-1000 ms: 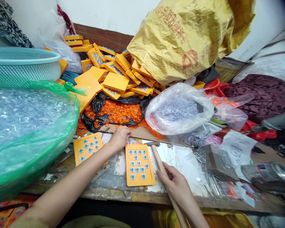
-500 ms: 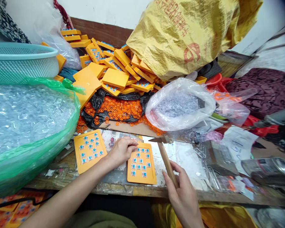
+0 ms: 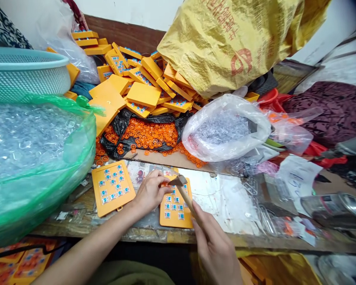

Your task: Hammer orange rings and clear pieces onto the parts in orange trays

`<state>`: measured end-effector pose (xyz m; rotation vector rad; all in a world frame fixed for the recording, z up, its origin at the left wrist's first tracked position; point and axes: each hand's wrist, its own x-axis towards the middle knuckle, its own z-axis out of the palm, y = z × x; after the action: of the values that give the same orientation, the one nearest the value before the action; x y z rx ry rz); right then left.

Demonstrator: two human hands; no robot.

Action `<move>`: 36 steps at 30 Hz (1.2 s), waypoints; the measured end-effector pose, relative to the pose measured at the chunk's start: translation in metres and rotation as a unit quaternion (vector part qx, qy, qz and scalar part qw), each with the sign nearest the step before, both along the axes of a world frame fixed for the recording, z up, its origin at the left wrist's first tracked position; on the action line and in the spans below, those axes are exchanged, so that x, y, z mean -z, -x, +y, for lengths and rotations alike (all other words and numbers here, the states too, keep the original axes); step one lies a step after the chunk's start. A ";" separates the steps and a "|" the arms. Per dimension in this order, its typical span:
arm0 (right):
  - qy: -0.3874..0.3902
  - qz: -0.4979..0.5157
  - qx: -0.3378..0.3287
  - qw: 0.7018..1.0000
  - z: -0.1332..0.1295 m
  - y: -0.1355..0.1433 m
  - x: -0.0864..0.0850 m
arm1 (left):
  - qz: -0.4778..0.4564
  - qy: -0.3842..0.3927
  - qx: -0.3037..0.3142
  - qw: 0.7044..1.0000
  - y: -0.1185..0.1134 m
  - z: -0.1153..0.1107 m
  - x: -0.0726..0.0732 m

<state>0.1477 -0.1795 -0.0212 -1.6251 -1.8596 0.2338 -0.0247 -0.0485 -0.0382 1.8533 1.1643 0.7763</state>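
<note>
My right hand (image 3: pixel 215 241) is wrapped round the wooden handle of a small hammer (image 3: pixel 187 199), its metal head over the upper part of a yellow tray (image 3: pixel 175 221) set with blue-centred clear pieces. At that tray's upper left edge, my left hand (image 3: pixel 152 190) has its fingers pinched together; a bit of orange shows at the fingertips, too small to make out. A second yellow tray (image 3: pixel 112 204) with similar pieces lies to the left, beside my left wrist.
Behind are a black bag of orange rings (image 3: pixel 152 134), a white bag of clear pieces (image 3: pixel 225 126) and piled yellow trays (image 3: pixel 144 95). A green bag (image 3: pixel 83 158) stands left; a glass jar (image 3: pixel 332 206) and paper (image 3: pixel 299 178) lie right.
My right hand has moved left with the hammer, bringing its head over the tray near my left fingertips. My left hand has shifted slightly left. The camera view has shifted a little.
</note>
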 end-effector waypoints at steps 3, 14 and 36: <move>-0.020 0.013 -0.005 1.000 0.003 0.002 -0.007 | -0.030 0.069 -0.024 0.997 -0.001 0.003 0.003; 0.014 -0.014 -0.009 1.000 0.003 -0.001 -0.007 | -0.023 0.111 -0.063 0.992 -0.004 0.006 -0.002; -0.054 0.073 0.027 0.996 0.006 -0.006 -0.004 | 0.015 0.068 0.005 0.998 0.003 0.009 -0.001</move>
<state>0.1536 -0.1738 -0.0169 -1.5407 -1.6878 0.2175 -0.0273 -0.0397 -0.0368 1.7624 1.1954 0.6498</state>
